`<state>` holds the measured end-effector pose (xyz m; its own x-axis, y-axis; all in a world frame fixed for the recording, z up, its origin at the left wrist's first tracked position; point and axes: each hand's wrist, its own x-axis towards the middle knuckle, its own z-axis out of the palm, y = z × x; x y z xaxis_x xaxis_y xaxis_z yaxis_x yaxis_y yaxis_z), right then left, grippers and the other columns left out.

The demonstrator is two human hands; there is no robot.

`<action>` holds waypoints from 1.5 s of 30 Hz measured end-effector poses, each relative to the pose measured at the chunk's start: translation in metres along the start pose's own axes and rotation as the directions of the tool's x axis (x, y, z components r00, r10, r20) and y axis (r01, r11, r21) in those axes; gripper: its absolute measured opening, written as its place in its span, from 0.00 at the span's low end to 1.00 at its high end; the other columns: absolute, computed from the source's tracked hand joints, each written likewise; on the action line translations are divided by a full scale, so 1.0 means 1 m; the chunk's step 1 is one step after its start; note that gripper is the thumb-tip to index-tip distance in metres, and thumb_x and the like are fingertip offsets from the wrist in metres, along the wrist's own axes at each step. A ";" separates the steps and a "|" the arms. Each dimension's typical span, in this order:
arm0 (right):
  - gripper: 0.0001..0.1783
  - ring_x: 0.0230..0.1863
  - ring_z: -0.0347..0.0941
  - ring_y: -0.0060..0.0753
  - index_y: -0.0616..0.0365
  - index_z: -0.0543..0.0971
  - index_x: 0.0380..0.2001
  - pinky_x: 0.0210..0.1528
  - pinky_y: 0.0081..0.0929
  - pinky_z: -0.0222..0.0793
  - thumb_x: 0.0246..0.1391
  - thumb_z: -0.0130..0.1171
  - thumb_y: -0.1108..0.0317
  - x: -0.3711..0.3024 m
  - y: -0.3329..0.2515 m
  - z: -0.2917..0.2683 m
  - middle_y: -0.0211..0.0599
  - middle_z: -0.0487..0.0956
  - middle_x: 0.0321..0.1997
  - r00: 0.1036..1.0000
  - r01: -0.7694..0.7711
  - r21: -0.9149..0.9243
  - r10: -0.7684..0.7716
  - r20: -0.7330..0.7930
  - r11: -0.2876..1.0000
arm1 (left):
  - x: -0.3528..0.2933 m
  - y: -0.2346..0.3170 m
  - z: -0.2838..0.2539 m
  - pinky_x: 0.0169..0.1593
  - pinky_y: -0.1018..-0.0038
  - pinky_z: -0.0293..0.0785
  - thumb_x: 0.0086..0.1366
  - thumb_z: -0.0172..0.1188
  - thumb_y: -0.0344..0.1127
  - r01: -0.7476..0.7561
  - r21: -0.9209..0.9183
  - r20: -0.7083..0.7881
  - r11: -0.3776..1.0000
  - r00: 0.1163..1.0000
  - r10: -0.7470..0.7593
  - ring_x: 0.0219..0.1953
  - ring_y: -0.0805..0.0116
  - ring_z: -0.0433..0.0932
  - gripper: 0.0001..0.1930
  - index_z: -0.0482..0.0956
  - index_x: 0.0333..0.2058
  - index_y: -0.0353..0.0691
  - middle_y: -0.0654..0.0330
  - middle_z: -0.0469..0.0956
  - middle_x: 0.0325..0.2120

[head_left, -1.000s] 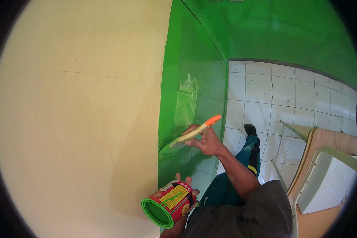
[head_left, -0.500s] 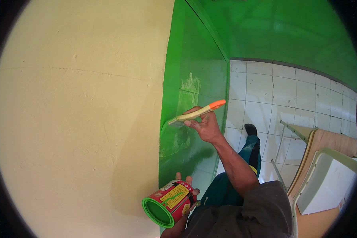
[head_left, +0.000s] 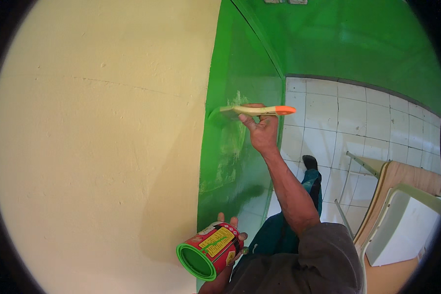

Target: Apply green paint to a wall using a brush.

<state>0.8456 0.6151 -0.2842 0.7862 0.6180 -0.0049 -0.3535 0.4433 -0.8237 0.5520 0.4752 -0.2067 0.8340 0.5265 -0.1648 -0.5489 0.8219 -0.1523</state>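
My right hand (head_left: 263,128) is closed round the handle of a paintbrush (head_left: 259,110), cream with an orange end. Its bristles, coated in green, press on the green part of the wall (head_left: 240,63), a little right of where the cream part (head_left: 103,137) begins. Under the brush lies a pale, scraped-looking patch (head_left: 234,142). Lower down, my left hand (head_left: 239,236) wraps round a red and yellow paint can (head_left: 211,249). The can is tilted, its open mouth toward the lower left, with green paint on the rim and inside.
White floor tiles (head_left: 348,115) spread to the right, with my leg and dark-socked foot (head_left: 309,161) over them. A wooden-topped table (head_left: 402,181) with metal legs and a white, green-edged piece of furniture (head_left: 402,230) stand at the right. Another green wall (head_left: 367,44) rises at the far end.
My right hand has moved the brush up along the green wall and levelled its handle. More of the pale patch's lower part shows. The left hand and can have hardly moved.
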 end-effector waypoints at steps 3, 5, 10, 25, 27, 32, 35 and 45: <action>0.15 0.45 0.78 0.26 0.64 0.80 0.46 0.49 0.24 0.74 0.55 0.69 0.73 0.001 -0.004 0.001 0.38 0.84 0.44 0.961 0.216 -0.078 -0.226 -0.161 0.973 | -0.003 -0.001 0.001 0.57 0.37 0.66 0.72 0.46 0.60 -0.005 0.018 -0.013 1.000 1.000 0.005 0.61 0.47 0.63 0.33 0.50 0.72 0.69 0.61 0.52 0.74; 0.16 0.46 0.77 0.25 0.64 0.80 0.47 0.50 0.24 0.73 0.55 0.69 0.73 -0.003 -0.014 -0.005 0.37 0.83 0.45 0.915 0.245 -0.091 -0.262 -0.308 0.965 | -0.005 -0.001 0.001 0.57 0.37 0.66 0.72 0.46 0.61 -0.006 0.022 -0.003 1.000 1.000 0.006 0.61 0.47 0.63 0.33 0.50 0.72 0.69 0.61 0.51 0.74; 0.18 0.43 0.76 0.26 0.66 0.80 0.47 0.50 0.28 0.72 0.53 0.71 0.72 -0.066 -0.074 -0.022 0.38 0.83 0.44 0.965 0.152 -0.039 -0.157 -0.208 0.988 | 0.007 0.005 -0.004 0.58 0.36 0.66 0.69 0.49 0.64 0.076 -0.028 0.023 0.997 0.997 -0.076 0.63 0.44 0.62 0.36 0.52 0.72 0.66 0.60 0.51 0.74; 0.15 0.34 0.81 0.27 0.63 0.85 0.38 0.35 0.25 0.75 0.44 0.74 0.79 -0.229 -0.337 0.050 0.39 0.85 0.35 0.727 0.444 -0.483 0.012 0.686 0.754 | 0.010 -0.028 -0.012 0.62 0.40 0.64 0.66 0.49 0.63 0.131 0.188 0.094 0.973 0.984 -0.151 0.64 0.47 0.67 0.35 0.66 0.65 0.49 0.51 0.67 0.64; 0.14 0.33 0.81 0.28 0.60 0.86 0.37 0.34 0.25 0.76 0.43 0.75 0.77 -0.228 -0.342 0.062 0.38 0.85 0.34 0.700 0.497 -0.522 0.035 0.713 0.693 | 0.013 -0.035 -0.007 0.63 0.41 0.62 0.65 0.47 0.66 0.114 0.183 0.107 0.977 0.985 -0.135 0.64 0.47 0.66 0.37 0.66 0.66 0.49 0.51 0.66 0.65; 0.14 0.31 0.82 0.34 0.56 0.87 0.36 0.33 0.28 0.77 0.41 0.74 0.74 -0.225 -0.350 0.071 0.36 0.85 0.31 0.571 0.669 -0.584 0.184 0.800 0.460 | 0.021 -0.049 -0.010 0.68 0.44 0.59 0.66 0.44 0.67 0.041 0.242 0.119 0.969 0.990 -0.072 0.67 0.48 0.64 0.39 0.65 0.67 0.47 0.52 0.64 0.66; 0.15 0.30 0.81 0.33 0.57 0.86 0.36 0.32 0.27 0.76 0.40 0.74 0.75 -0.223 -0.350 0.071 0.36 0.84 0.30 0.541 0.688 -0.598 0.259 0.800 0.412 | 0.022 -0.052 -0.014 0.70 0.47 0.57 0.67 0.44 0.67 0.047 0.210 0.163 0.977 0.983 -0.082 0.68 0.50 0.63 0.39 0.65 0.67 0.46 0.52 0.64 0.67; 0.15 0.30 0.75 0.31 0.49 0.87 0.34 0.33 0.33 0.70 0.37 0.73 0.69 -0.213 -0.342 0.063 0.26 0.81 0.27 0.388 0.880 -0.446 0.294 0.873 0.164 | 0.019 -0.069 -0.014 0.66 0.53 0.65 0.70 0.51 0.56 -0.035 0.128 0.147 0.991 0.989 0.015 0.60 0.56 0.74 0.25 0.76 0.56 0.46 0.54 0.77 0.57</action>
<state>0.7673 0.3729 0.0340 -0.2415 0.9373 0.2512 0.8597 0.3267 -0.3928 0.6048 0.4259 -0.2128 0.8245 0.5654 -0.0225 -0.5658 0.8243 -0.0201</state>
